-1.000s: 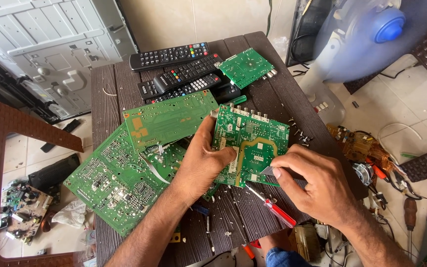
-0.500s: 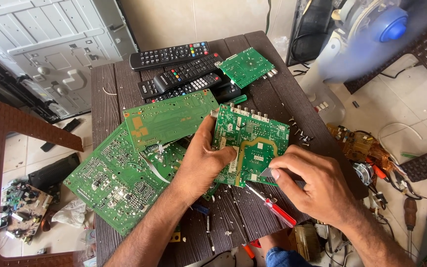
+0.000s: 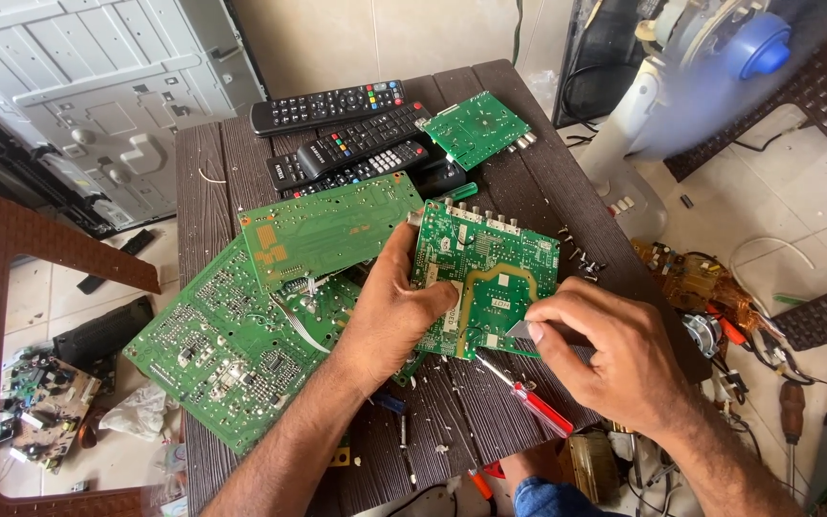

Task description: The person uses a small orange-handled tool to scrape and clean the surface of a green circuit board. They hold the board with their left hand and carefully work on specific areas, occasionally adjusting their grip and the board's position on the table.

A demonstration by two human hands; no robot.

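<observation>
The left hand [image 3: 390, 321] clamps the green circuit board's [image 3: 490, 273] left edge, tilted above the dark desk [image 3: 205, 182]. The right hand [image 3: 614, 349] pinches a small metal blade [image 3: 519, 328] at its lower edge. Remote controls [image 3: 356, 139] crowd behind; a red screwdriver [image 3: 528, 397] lies beneath.

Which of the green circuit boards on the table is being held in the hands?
The squarish circuit board with the curved pale trace, gripped by the left hand while the right hand works on it. The other boards lie flat, untouched.

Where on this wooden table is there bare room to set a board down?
Bare strips: the table left edge beside the remotes, and the right edge past the small board, though screws lie there. Centre is crowded with circuit boards.
</observation>
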